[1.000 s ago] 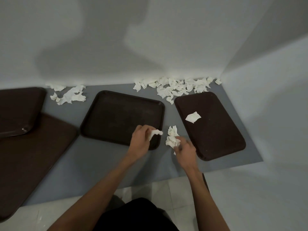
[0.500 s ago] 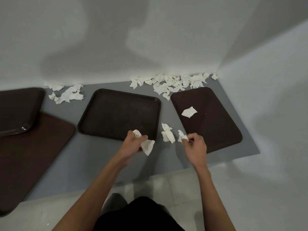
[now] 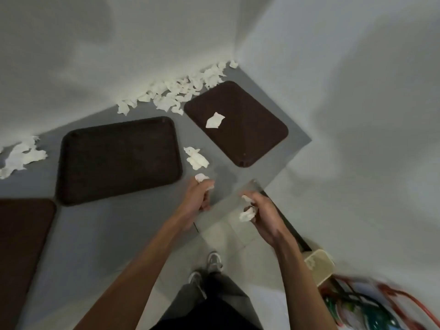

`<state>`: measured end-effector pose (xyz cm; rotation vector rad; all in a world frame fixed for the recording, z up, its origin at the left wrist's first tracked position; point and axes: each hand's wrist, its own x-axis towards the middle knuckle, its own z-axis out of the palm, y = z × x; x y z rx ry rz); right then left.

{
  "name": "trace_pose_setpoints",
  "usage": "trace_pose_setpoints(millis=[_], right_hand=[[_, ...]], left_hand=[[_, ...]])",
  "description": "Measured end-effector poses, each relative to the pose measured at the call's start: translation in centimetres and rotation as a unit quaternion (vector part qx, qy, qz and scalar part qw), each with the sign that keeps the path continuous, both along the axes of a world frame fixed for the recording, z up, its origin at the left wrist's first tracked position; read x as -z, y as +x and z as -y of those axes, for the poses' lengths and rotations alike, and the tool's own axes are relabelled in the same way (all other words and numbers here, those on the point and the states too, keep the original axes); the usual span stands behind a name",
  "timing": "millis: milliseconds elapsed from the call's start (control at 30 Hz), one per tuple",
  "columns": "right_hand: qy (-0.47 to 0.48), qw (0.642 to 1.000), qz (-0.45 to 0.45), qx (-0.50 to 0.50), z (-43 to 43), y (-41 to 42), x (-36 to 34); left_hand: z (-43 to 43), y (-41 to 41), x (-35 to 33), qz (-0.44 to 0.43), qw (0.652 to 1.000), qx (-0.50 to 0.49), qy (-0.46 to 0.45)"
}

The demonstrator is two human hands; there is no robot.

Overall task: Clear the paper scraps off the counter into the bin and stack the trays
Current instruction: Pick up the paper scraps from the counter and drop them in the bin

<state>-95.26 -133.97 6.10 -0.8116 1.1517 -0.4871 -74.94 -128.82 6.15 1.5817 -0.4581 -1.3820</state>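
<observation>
Both hands have been drawn back from the gap between the two trays to the counter's (image 3: 100,234) front edge, and the view has been swung toward the right, so that a cream-coloured bin (image 3: 320,264) on the floor past the counter's right end is now seen. The left hand (image 3: 198,198) is closed around a paper scrap (image 3: 202,177), which pokes out above the knuckles. The right hand (image 3: 262,214), already past the front edge and over the floor, is closed on another scrap (image 3: 247,214) pinched under the fingers. The change is judged to mean that a carry to the bin is under way, with one small handful from each side.

Much is left. A loose scrap (image 3: 196,158) lies between the middle tray (image 3: 119,158) and the right tray (image 3: 238,122); one piece (image 3: 215,120) rests on the right tray itself. A long drift of scraps (image 3: 176,91) is strung along the back edge into the back right corner, and a further pile (image 3: 20,157) sits at the back edge toward the left. A third tray (image 3: 21,246) is partly seen at the left front. No trays have been stacked among those seen, so several more trips are expected.
</observation>
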Motion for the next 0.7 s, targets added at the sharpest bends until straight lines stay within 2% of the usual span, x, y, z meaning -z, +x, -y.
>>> trace_pose_setpoints(millis=[100, 267, 400, 467, 600, 700], right_hand=[[-0.058, 0.992, -0.093, -0.060, -3.2, -5.5, 1.5], [-0.105, 0.976, -0.187, -0.039, -6.3, -15.1, 5.6], [-0.060, 0.976, -0.203, 0.049, -7.7, -23.0, 8.0], [-0.034, 0.979, -0.173, 0.100, -7.8, -27.7, 9.1], [-0.015, 0.978, -0.182, 0.103, -7.4, -36.6, 12.7], [0.050, 0.972, -0.208, 0.096, -6.8, -41.8, 16.7]], left_hand=[[0.4, -4.7, 1.1, -0.056, 0.998, 0.020, 0.034], [0.8, -14.0, 4.0, -0.104, 0.990, 0.076, 0.066], [0.9, -22.0, 6.3, -0.074, 0.982, 0.166, 0.057], [1.3, -27.1, 7.6, -0.060, 0.975, 0.206, 0.050], [2.0, -36.5, 12.0, -0.018, 0.966, 0.248, 0.073], [1.9, -42.6, 15.9, 0.031, 0.955, 0.269, 0.121]])
